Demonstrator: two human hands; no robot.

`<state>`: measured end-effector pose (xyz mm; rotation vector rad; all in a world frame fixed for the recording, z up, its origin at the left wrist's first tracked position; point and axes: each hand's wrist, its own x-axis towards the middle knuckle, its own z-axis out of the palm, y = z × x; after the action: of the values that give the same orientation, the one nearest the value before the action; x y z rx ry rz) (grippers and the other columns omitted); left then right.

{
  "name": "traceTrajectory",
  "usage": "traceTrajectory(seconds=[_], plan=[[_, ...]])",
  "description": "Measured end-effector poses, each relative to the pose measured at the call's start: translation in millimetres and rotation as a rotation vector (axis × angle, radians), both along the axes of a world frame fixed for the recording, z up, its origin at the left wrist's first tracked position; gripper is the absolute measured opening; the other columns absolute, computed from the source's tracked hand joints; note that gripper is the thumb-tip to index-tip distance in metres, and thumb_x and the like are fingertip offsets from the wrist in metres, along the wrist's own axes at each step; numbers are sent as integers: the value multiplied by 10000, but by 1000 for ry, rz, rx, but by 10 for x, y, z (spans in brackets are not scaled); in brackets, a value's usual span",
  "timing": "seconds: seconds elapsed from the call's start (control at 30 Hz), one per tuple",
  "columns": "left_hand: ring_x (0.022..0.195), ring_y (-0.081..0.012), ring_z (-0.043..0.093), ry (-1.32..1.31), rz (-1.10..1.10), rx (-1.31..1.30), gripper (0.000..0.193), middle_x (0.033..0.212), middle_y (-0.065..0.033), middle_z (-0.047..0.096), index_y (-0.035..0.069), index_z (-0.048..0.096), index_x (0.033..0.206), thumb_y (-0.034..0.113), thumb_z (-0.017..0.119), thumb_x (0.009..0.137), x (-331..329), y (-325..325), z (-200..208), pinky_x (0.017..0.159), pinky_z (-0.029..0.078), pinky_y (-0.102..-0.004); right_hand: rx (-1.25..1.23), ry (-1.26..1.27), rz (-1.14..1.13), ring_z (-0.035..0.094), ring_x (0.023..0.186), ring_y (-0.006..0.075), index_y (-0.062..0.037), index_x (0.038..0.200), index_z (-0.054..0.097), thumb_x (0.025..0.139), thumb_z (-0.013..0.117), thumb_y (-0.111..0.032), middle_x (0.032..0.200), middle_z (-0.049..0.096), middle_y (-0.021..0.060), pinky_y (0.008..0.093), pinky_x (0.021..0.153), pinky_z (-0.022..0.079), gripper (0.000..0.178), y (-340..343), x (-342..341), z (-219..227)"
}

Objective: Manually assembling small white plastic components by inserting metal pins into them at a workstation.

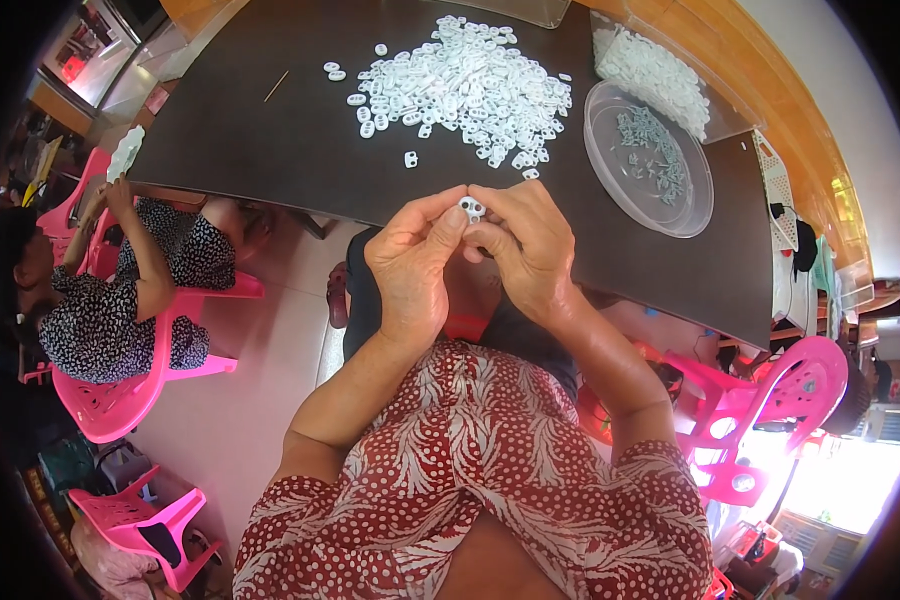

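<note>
White holed piece point(471, 207), small and plastic-looking, is held on the near side of a heap of similar pieces point(460, 85) on a dark desk point(260, 135). The grip of the left hand point(413, 262) and that of the right hand point(532, 245) both pinch it between thumb and fingers, probably because something so small needs steadying from two sides. Right of the heap, and nearer, sits a round clear tray point(610, 178), whose raised rim likely keeps its tiny grey-green bits point(650, 142) from scattering.
</note>
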<state>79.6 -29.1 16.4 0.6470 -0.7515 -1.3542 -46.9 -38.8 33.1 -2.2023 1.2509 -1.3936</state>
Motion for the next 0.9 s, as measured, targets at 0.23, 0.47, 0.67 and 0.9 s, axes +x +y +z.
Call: traceTrajectory(seconds=[0.23,0.47,0.67,0.9], plan=[[697,-89,558,-18,8,-70,217,857,-68,626,-68,607,1071,24,599,875,43,0,-49,640,475,-210,-128,-62,19,533,694,230,26,1001,626,684,693,3,808,616,98,318,600,453,325,0,55,-55],[712,-79,543,-46,53,-155,218,842,-41,600,-50,608,1075,41,608,876,46,17,-125,634,463,-197,-190,-63,44,524,687,216,20,1028,609,681,690,28,810,610,87,304,584,450,356,15,91,-111],[677,-59,499,-121,161,-248,180,809,-11,561,-38,611,1038,71,594,895,3,40,-122,608,435,-191,-255,-133,33,522,694,208,25,1017,606,690,700,37,809,605,89,291,558,447,340,23,179,-107],[690,-49,480,-80,174,-170,186,801,-5,557,-38,588,1045,95,571,916,13,54,-51,629,420,-185,-159,-154,-3,534,718,222,19,1009,609,700,705,13,836,605,96,301,592,455,323,58,242,-99]])
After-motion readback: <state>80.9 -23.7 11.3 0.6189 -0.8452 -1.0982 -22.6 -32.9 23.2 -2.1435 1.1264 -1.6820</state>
